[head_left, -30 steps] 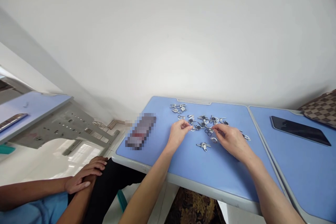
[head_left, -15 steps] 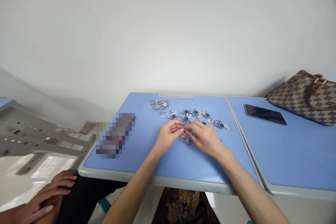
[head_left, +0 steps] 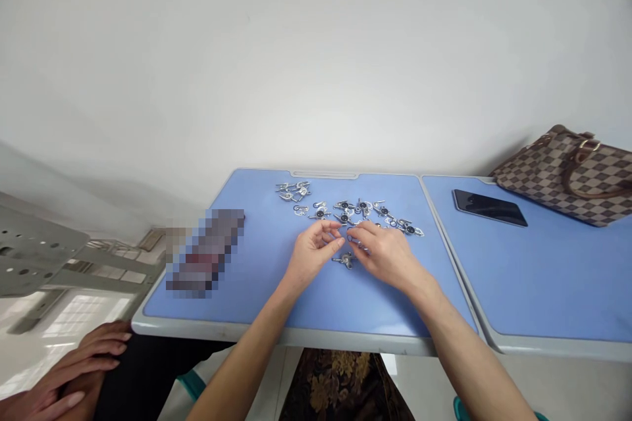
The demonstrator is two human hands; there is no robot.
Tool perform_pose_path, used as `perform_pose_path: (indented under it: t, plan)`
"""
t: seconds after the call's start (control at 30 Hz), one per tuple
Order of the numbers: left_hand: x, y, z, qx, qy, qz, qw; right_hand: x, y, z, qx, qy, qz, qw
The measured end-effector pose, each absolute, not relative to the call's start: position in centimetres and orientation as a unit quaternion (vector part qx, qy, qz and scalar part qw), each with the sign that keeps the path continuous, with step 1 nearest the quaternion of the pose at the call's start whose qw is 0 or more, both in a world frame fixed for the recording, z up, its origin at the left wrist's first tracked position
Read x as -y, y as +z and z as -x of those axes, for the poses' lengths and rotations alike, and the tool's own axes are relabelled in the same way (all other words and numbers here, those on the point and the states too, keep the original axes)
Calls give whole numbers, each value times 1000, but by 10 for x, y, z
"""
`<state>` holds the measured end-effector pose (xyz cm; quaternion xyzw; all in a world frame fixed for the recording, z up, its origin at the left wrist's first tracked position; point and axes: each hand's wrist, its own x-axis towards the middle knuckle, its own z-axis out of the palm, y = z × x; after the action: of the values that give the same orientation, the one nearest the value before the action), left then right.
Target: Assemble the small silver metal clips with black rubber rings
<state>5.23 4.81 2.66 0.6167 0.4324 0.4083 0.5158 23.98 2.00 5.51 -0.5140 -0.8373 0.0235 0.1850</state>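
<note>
My left hand (head_left: 315, 251) is over the table with its thumb and fingers apart and nothing visible between them. Close beside it, my right hand (head_left: 385, 251) has thumb and fingertips pinched on a small dark ring-like piece (head_left: 349, 237), too small to make out fully. Just below the fingertips lies a silver metal part (head_left: 344, 260) with thin arms. Beyond my hands are several similar metal parts with black round centres (head_left: 344, 218), partly hidden by my fingers. A separate group of silver metal pieces (head_left: 295, 191) lies farther back on the left.
The blue table (head_left: 257, 276) meets a second table (head_left: 513, 283) on the right, which bears a phone (head_left: 490, 208) and a checkered handbag (head_left: 567, 174). A pixelated object (head_left: 207, 253) lies left. Another person's hands (head_left: 81, 368) rest on their leg at lower left.
My left hand has parted from my right fingertips and its fingers have opened, leaving a small gap between the hands. The view has shifted slightly.
</note>
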Motion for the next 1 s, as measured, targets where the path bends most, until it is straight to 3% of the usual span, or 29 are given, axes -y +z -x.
perform_pose_path:
  t: [0.17,0.33,0.8,1.0]
  plan:
    - [-41,27,-45,-421,290,-769,384,-25,64,-262,826,153,524,142]
    - [-35,28,-49,-418,234,-816,323,-24,61,-260,845,178,496,94]
    - [-36,25,-53,-436,217,-803,343,-20,59,-245,860,151,481,75]
    - [-37,26,-53,-431,220,-805,343,-19,59,-243,859,179,466,115]
